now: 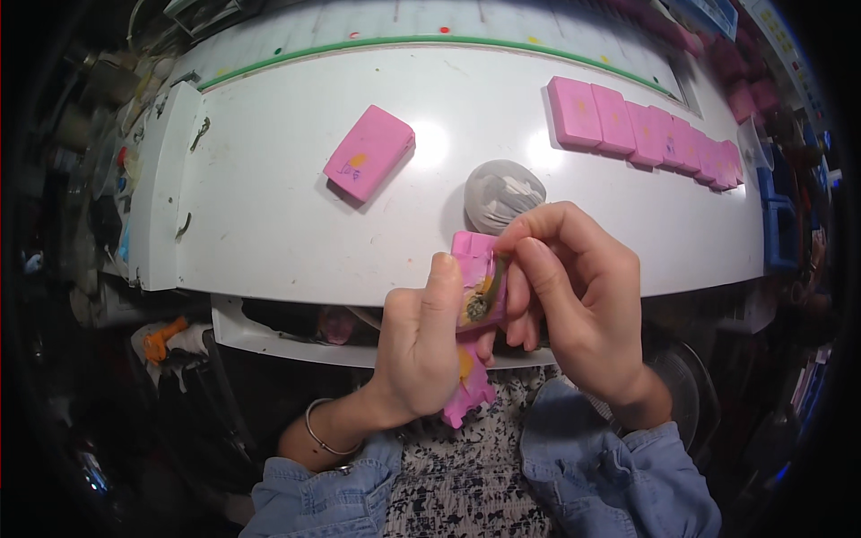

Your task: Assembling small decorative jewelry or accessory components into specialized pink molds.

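Note:
My left hand [420,345] is closed round an opened pink rubber mold [466,247], thumb along its near side, held just past the table's front edge. Yellow stain and a dark, knobbly patch show in the mold's face. Below it hangs a second pink piece with a wavy edge [470,394], also by my left hand. My right hand [583,305] pinches the upper end of a thin olive-green piece [496,280] between thumb and forefinger. The lower end of that piece meets the dark patch. Whether it is still seated in the mold is hard to see.
Beyond my hands sits a round grey-white bundle [504,193]. A closed pink block [370,152] lies on the white table [269,224] at left. Several pink blocks [613,117] form a row at right. An open drawer [269,336] juts out under the table edge.

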